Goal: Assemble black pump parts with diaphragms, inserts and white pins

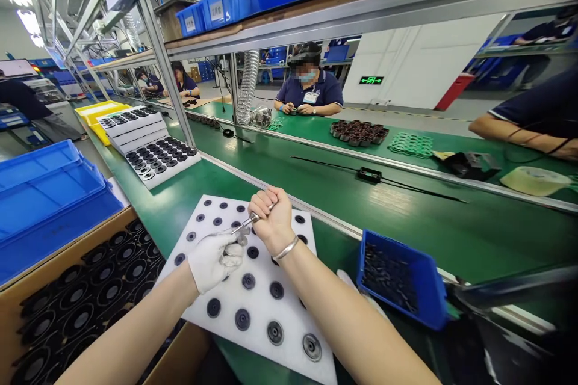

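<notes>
Low centre of frame: white-gloved left hand [215, 260] pinches a small round black-and-silver part [241, 248] over the white foam tray [289, 337], bare right hand [270, 216] fisted around slim metal tweezers [244, 225]; keep tips steady, part level.

Single head cam, looks forward and down along green conveyor bench [280, 174], hands close below centre, workers opposite.

Blue bin [401, 283] right; stacked trays [149, 144] behind; co-worker [309, 93] opposite
</notes>
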A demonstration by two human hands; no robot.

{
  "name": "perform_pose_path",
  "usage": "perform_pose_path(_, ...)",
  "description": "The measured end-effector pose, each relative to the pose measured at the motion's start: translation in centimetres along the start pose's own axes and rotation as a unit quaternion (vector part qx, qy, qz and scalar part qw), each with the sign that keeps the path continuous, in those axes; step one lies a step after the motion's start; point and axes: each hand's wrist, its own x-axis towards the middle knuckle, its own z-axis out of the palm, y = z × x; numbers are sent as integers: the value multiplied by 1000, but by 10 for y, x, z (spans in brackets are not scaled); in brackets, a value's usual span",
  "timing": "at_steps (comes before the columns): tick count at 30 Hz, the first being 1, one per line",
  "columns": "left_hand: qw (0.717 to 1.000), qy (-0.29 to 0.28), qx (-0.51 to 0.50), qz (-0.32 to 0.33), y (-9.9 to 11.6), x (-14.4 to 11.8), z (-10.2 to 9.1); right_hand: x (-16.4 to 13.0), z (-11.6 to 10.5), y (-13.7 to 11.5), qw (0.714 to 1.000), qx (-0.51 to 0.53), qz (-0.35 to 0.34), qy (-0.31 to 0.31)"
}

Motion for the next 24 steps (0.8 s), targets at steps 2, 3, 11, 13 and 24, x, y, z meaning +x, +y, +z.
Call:
perform_pose_path(2,1000,-3,12,25,-5,3,4,0,-3,-2,1000,2,-3,2)
perform_pose_path(3,999,-3,27,37,-6,5,5,-1,-4,-4,1000,4,-4,3)
perform_pose_path(11,995,65,23,69,-11,9,7,-2,-11,-22,998,44,-31,28)
perform_pose_path(13,995,62,14,79,-12,10,5,-3,-12,-22,998,51,-36,32)
perform_pose_path(24,995,72,-51,41,-13,11,-3,-14,0,-20,997,19,-69,-2)
